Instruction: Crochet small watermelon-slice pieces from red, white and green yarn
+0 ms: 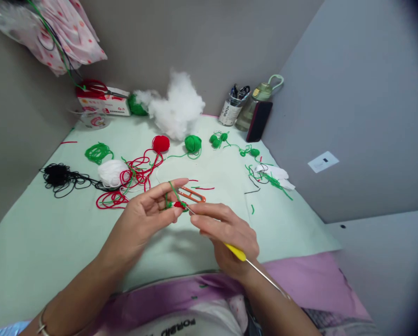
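Note:
Between the thumb and fingers of my left hand (152, 207) is a small red, white and green crochet piece (178, 205). Green yarn (173, 189) runs up over my left index finger, which is stretched out. My right hand (228, 233) is closed around a crochet hook (237, 252) with a yellow handle. The hook's thin metal tip meets the edge of the piece, though whether it sits inside a stitch is too small to tell. Its other metal end points down past my right wrist. Just behind the piece an orange flat tool (192, 194) lies on the table.
Red yarn ball (160, 143), green yarn ball (193, 144), white yarn ball (112, 173) and black yarn (56, 175) lie beyond my hands. White stuffing (177, 109) rests against the wall. Red-handled scissors (95, 88) top a box (105, 103). A bottle (245, 114) and phone (259, 121) stand back right.

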The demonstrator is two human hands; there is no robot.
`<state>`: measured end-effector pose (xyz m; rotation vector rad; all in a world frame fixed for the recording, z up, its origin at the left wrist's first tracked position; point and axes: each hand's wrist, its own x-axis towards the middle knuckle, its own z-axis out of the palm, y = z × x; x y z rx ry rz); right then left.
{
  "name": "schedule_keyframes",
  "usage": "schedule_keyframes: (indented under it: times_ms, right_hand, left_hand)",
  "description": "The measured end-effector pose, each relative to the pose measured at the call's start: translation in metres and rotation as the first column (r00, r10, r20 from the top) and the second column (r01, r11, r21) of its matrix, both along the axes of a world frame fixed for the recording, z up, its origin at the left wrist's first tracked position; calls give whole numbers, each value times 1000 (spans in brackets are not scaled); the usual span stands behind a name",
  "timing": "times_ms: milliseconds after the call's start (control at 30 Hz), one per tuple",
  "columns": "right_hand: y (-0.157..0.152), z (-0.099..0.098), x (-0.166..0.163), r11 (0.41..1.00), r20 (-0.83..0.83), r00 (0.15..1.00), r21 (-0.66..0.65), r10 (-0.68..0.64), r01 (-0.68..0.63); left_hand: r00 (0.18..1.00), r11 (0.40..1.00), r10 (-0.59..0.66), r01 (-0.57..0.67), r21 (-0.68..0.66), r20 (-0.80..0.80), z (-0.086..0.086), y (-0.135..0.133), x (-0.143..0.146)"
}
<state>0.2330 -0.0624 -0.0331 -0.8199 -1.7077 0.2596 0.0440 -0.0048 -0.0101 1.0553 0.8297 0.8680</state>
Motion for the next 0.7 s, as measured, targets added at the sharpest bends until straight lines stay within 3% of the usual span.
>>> schedule_keyframes:
  times_ms: [167,367,433,600,700]
  right_hand:
    - [-7,0,0,997,-73,997,-70,20,-25]
    - [-13,7,-2,985,-100,994,-170,-32,14]
    - [-14,6,-3,982,-110,993,-189,-41,20]
    - [-18,4,-8,986,-73,994,-151,-75,64]
    - [-22,5,-8,991,5,998,-116,-69,69]
  left_hand:
    - [982,983,118,-95,154,-149,5,-1,3]
    - [949,938,246,-181,294,-199,6,-6,9]
    - [952,940,242,-183,287,-187,3,-5,8]
    - [991,984,87,-71,162,-98,-2,-2,6]
    - [980,960,161,-128,249,-117,-5,-3,7]
